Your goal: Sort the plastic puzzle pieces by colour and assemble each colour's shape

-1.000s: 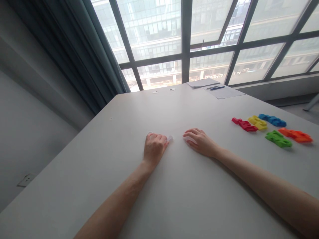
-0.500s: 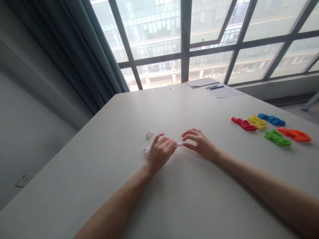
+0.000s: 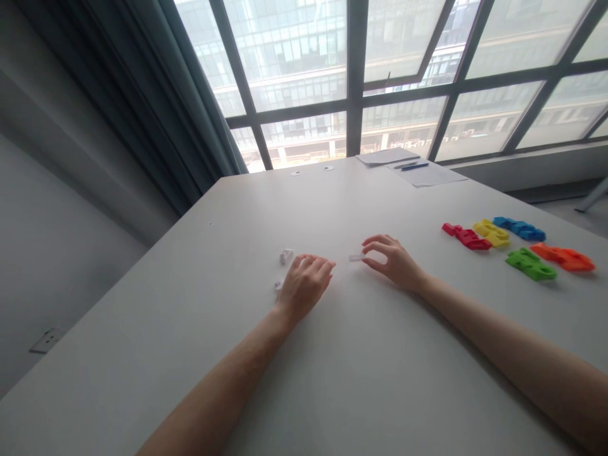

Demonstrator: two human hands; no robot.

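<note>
My right hand (image 3: 393,261) hovers just above the white table (image 3: 361,354), its thumb and fingers pinched on a small white piece (image 3: 356,258) at its left tip. My left hand (image 3: 306,286) lies palm down on the table with the fingers stretched toward the right, holding nothing. Two more small white pieces sit beside it: one (image 3: 285,256) just beyond its knuckles, another (image 3: 278,285) at its left edge. The two hands are a short gap apart.
Five coloured pieces lie at the right: red (image 3: 466,237), yellow (image 3: 491,233), blue (image 3: 519,228), green (image 3: 530,265), orange (image 3: 563,258). Papers (image 3: 408,166) with a pen rest at the table's far edge under the window. A curtain hangs at the left.
My left hand let go of the white piece and flattened on the table. My right hand drew away to the right with that piece pinched in it.
</note>
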